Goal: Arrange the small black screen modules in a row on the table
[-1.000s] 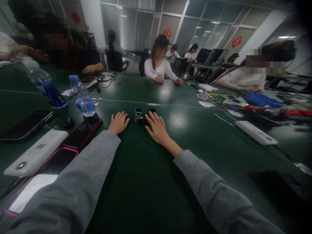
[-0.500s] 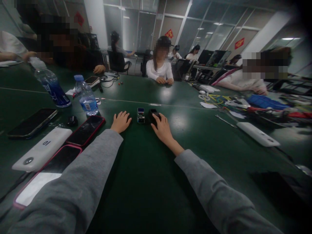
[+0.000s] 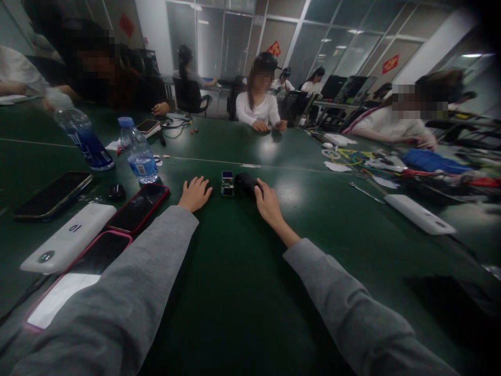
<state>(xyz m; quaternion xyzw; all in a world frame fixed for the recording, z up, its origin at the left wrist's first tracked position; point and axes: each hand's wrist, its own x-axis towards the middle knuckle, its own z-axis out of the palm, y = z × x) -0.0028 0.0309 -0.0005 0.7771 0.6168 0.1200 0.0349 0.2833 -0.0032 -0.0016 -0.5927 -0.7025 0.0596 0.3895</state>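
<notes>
My left hand [image 3: 194,193] lies flat, palm down, on the green table [image 3: 235,271], fingers slightly apart and holding nothing. Just right of it stands a small blue-topped electronic block [image 3: 227,183]. My right hand [image 3: 267,202] has its fingers curled around a small black object [image 3: 246,181] that sits right beside the block. Both arms wear grey sleeves.
At the left lie a red-cased phone [image 3: 138,207], a white power bank [image 3: 69,237], a pink-cased phone [image 3: 74,279], another phone [image 3: 52,194] and two water bottles [image 3: 138,156]. A white power bank [image 3: 419,221] and cables [image 3: 352,156] lie at the right. Other people sit around the table.
My right hand went from lying flat near the block to closing its fingers around the black object. My left hand stayed in place.
</notes>
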